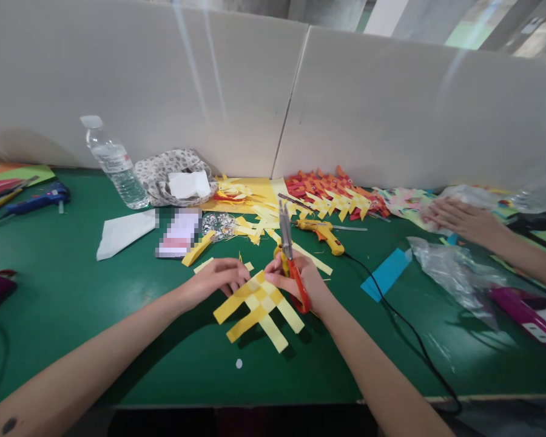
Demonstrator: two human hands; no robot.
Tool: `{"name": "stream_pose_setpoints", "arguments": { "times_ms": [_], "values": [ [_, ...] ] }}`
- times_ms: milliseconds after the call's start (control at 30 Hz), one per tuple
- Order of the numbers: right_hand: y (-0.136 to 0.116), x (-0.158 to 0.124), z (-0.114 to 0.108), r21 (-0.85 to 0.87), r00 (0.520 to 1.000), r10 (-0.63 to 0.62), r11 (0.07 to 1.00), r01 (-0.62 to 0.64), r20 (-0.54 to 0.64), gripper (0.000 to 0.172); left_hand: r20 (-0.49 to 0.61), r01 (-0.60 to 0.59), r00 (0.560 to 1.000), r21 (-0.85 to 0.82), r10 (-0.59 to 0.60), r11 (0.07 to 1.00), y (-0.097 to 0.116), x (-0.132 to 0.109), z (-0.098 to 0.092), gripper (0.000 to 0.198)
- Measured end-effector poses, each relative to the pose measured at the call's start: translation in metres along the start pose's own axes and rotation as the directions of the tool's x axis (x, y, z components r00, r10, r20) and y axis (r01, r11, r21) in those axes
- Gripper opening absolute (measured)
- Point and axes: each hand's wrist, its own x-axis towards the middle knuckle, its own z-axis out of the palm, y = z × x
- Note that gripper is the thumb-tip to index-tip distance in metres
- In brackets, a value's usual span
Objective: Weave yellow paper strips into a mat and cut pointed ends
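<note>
A woven piece of yellow paper strips [267, 298], dark and pale yellow crossed in a small checker with loose ends pointing down, is held above the green table. My left hand [221, 274] has its fingers curled at the weave's upper left edge; the fingertips are partly hidden. My right hand [307, 276] pinches the top of the weave with the thumb. That same hand also carries scissors [286, 233] with orange handles, blades pointing up. Yellow strips [316, 258] lie just beyond the hands.
A yellow glue gun [324, 233] trails a black cord along the right. Behind are a water bottle [116, 167], a patterned cloth bag [175, 173], a phone [179, 233] and red woven paper pieces [318, 182]. Another person's hand [464, 215] is beside plastic bags at right. A white partition [186, 85] stands behind.
</note>
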Motion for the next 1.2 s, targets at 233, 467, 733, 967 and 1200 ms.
{"name": "stream_pose_setpoints", "arguments": {
  "times_ms": [233, 467, 733, 967, 1200],
  "values": [
    [0.005, 0.004, 0.003, 0.020, 0.998, 0.052, 0.998, -0.052, -0.017, 0.039, -0.220, -0.068, 0.971, 0.118, 0.093, 0.991, -0.011, 0.007, 0.001, 0.031],
    [0.004, 0.008, -0.001, 0.121, 0.976, 0.040, 0.993, -0.015, -0.212, 0.046, -0.460, -0.132, 0.883, -0.045, 0.097, 0.990, -0.013, 0.010, -0.004, 0.032],
    [0.000, 0.007, -0.004, 0.081, 0.963, 0.031, 0.997, -0.010, -0.266, 0.043, -0.162, -0.006, 0.986, -0.204, -0.028, 0.979, -0.010, 0.007, 0.001, 0.030],
    [0.008, 0.009, -0.011, 0.182, 0.960, 0.073, 0.983, -0.024, -0.271, 0.037, -0.109, -0.019, 0.994, -0.145, 0.003, 0.989, -0.009, 0.006, 0.004, 0.037],
    [0.002, 0.001, -0.008, 0.058, 0.990, 0.112, 0.991, -0.117, 0.080, 0.037, -0.048, -0.029, 0.998, 0.033, 0.030, 0.999, -0.009, 0.004, 0.006, 0.036]
  ]
}}
